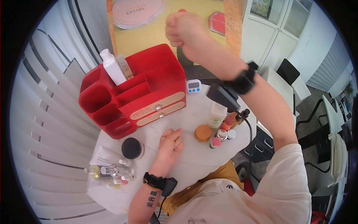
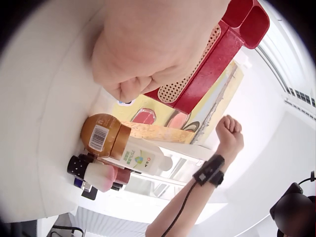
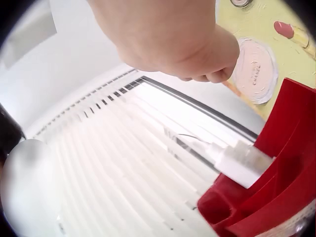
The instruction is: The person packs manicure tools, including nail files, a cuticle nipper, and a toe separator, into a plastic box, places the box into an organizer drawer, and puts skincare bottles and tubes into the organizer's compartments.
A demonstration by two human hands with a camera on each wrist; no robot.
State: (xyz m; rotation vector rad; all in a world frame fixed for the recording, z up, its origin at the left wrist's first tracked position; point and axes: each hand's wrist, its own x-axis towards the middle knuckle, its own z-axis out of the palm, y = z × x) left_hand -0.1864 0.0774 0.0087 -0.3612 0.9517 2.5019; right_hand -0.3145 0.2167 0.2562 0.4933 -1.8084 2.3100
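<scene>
My right hand (image 1: 190,35) is raised in a fist above and behind the red organizer (image 1: 167,88), with its fingers curled in and nothing seen in them. The left wrist view also shows this right fist (image 2: 230,136) up in the air. On the white table, my left hand (image 1: 170,147) rests with fingers loosely bent and holds nothing. It lies between a black-lidded jar (image 1: 132,148) and an amber jar (image 1: 202,133). A white pump bottle (image 1: 112,68) and a slim clear bottle (image 1: 125,67) stand in the organizer, whose two woven-front drawers are closed.
A white timer (image 1: 194,86) sits right of the organizer. Right of the amber jar stand a white bottle (image 1: 217,115), a pink-tipped brush (image 1: 215,142) and several small bottles. Several tubes and bottles lie at the table's left edge. A yellow painted board (image 1: 149,37) is behind.
</scene>
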